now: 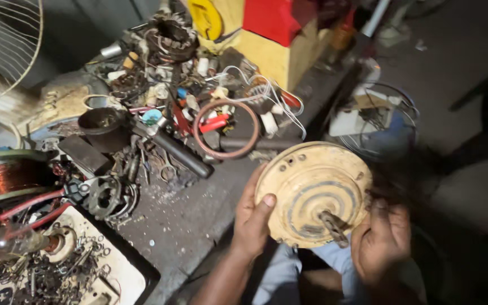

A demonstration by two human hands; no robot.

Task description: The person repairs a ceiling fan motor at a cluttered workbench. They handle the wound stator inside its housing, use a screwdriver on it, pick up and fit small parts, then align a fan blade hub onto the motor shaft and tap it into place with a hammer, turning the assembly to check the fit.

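Observation:
A round, dirty cream-coloured fan motor housing [312, 189] with a stub shaft at its middle is held up in front of me, off the edge of the workbench. My left hand [252, 217] grips its left rim, thumb on the face. My right hand [380, 237] holds its lower right rim. The housing's face has ring-shaped ridges and small holes near the edge.
A cluttered workbench [182, 220] lies to the left with a copper wire ring [226, 129], a black cylinder [179, 151], a copper coil spool [7, 175], a tray of small parts [63, 271], wires and tools. A fan guard [7, 45] stands far left; a yellow and red box [272, 34] behind.

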